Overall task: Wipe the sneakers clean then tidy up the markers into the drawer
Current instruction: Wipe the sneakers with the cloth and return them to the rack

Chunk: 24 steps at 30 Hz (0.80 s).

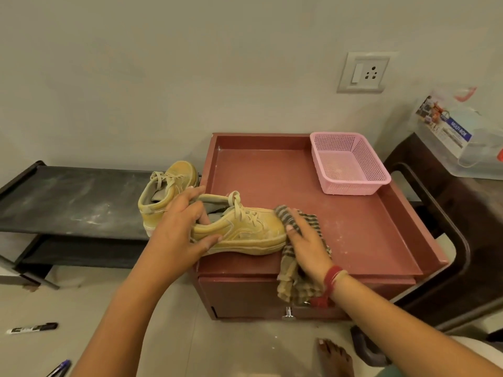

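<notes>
At the red cabinet (340, 229)'s front edge stands the sneaker (245, 232), the left hand (179, 227) curled round its heel and the right hand (307, 246) pressing the striped cloth (284, 214) flat against its toe, so a hard wipe could shove it off among the markers (32, 328) on the floor.

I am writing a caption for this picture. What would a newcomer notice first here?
A tan sneaker lies on the red cabinet, its heel held by the left hand while the right hand presses a striped cloth on its toe. A pink basket stands at the cabinet's back right corner.
</notes>
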Tool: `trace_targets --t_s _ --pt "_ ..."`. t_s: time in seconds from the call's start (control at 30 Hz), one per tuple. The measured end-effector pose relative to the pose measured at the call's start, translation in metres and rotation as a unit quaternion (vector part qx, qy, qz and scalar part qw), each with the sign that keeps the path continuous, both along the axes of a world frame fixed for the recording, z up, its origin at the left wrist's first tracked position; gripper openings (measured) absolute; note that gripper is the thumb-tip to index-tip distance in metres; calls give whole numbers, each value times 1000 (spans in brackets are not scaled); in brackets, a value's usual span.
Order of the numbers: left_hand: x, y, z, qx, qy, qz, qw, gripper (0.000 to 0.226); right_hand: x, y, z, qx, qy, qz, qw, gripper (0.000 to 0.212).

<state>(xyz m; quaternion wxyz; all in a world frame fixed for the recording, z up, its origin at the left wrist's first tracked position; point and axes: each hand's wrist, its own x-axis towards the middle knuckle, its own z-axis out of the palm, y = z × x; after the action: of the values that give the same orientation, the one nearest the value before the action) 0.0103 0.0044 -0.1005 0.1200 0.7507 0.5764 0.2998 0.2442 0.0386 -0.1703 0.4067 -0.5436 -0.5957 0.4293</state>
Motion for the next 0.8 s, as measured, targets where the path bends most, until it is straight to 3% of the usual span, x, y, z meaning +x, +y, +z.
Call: trace_targets --t_s 0.07,0.17,0.33,0.43,0.5,0.57,0.67,0.73,0.8 --pt "0 -1 0 -5 -4 -3 1000 36 -5 -4 5 5 20 -1 1000 42" --pt "0 0 0 -7 -7 -8 1000 35 -17 -26 1 49 -55 89 993 45" --pt "0 -1 0 -10 -12 -13 1000 37 -6 1 -1 32 -74 8 997 46" --pt "0 -1 0 -11 -18 -14 1000 37 -18 -13 2 59 -94 85 990 45" --pt "0 -1 -1 -11 -16 -13 1000 36 -11 -5 1 49 -67 79 993 44" --pt "0 -1 -1 -9 -17 -15 1000 36 -3 11 5 -2 -30 8 1000 44" --pt "1 0 -1 -8 -16 -14 1000 35 -9 9 13 3 -36 66 997 41" --pt "0 0 -3 -3 -10 -13 1000 35 -13 2 27 6 68 105 992 33" --pt "-1 0 -4 6 -8 -16 1000 34 -4 14 42 5 213 32 976 24"
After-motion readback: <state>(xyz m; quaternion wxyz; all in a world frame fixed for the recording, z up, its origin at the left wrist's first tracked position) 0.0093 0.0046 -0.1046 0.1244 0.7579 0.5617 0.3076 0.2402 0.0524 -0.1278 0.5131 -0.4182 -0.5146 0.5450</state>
